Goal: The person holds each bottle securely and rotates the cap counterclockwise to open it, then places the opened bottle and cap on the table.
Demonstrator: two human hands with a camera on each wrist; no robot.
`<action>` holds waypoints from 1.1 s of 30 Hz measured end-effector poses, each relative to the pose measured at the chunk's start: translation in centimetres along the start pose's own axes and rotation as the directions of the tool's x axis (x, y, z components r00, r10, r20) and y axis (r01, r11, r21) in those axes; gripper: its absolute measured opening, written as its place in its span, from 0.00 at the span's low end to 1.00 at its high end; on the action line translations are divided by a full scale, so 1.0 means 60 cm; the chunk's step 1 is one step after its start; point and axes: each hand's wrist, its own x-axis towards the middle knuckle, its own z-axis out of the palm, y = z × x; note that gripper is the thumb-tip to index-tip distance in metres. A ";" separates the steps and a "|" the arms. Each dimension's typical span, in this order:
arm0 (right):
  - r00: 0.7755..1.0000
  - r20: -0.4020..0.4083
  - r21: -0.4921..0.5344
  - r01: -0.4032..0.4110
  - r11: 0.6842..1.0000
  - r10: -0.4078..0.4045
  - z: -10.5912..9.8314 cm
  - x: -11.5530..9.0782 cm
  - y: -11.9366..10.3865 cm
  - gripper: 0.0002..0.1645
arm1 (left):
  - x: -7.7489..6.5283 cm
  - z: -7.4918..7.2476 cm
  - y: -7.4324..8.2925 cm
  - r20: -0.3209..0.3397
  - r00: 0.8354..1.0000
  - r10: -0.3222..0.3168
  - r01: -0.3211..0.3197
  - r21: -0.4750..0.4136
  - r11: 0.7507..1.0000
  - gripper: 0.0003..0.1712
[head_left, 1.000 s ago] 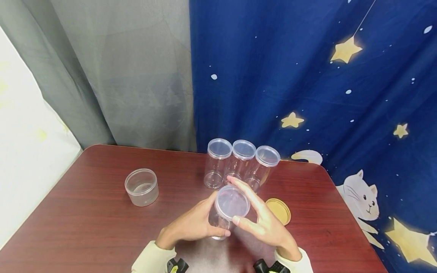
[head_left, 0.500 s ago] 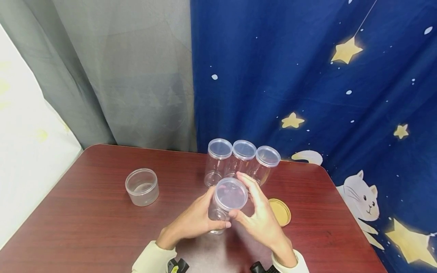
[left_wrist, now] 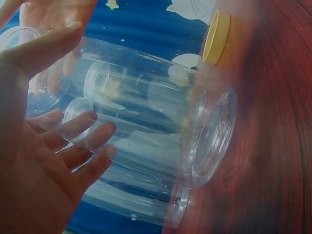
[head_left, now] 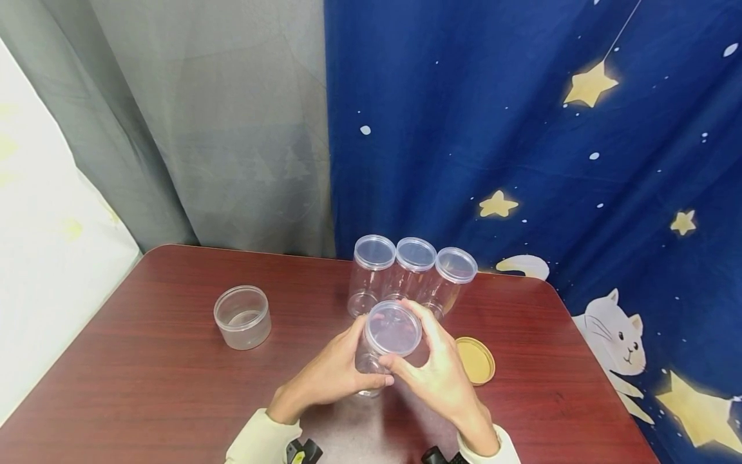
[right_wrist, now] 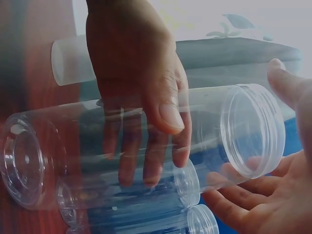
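Note:
In the head view, a tall clear plastic jar (head_left: pixel 366 362) stands tilted between both hands, its base close to the tabletop. A translucent lid (head_left: pixel 394 327) sits on its mouth. My left hand (head_left: pixel 327 372) grips the body from the left; the right wrist view shows that thumb on the near side and the fingers behind the clear wall. With thumb at the near rim and index finger at the far rim, my right hand (head_left: pixel 443 374) holds the lid from the right. The jar (left_wrist: pixel 141 117) looks empty in the left wrist view.
Just beyond the hands, three similar lidded jars (head_left: pixel 373 277) stand in a row. A gold lid (head_left: pixel 476 361) lies to the right. On the left is a short, wide open clear container (head_left: pixel 242 319). Curtains (head_left: pixel 406 129) hang behind the brown table (head_left: pixel 145 361).
The jar has shifted slightly away from me. My right hand has turned, its thumb sliding left along the lid's near rim and its index finger lifting away, then coming back to the far rim.

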 end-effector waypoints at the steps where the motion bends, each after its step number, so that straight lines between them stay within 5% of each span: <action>1: 1.000 -0.006 -0.009 -0.008 1.000 0.008 0.001 0.000 -0.001 0.46 | 0.000 0.000 0.000 0.001 1.000 -0.001 0.001 0.000 1.000 0.52; 17: 1.000 0.027 0.007 -0.002 1.000 0.002 -0.004 0.001 -0.001 0.43 | 0.000 -0.003 0.000 0.020 1.000 -0.001 0.001 -0.003 1.000 0.52; 33: 0.987 0.131 0.164 0.070 0.984 -0.092 -0.011 0.006 0.008 0.45 | 0.000 -0.004 -0.001 0.049 0.999 0.021 -0.019 -0.032 0.999 0.54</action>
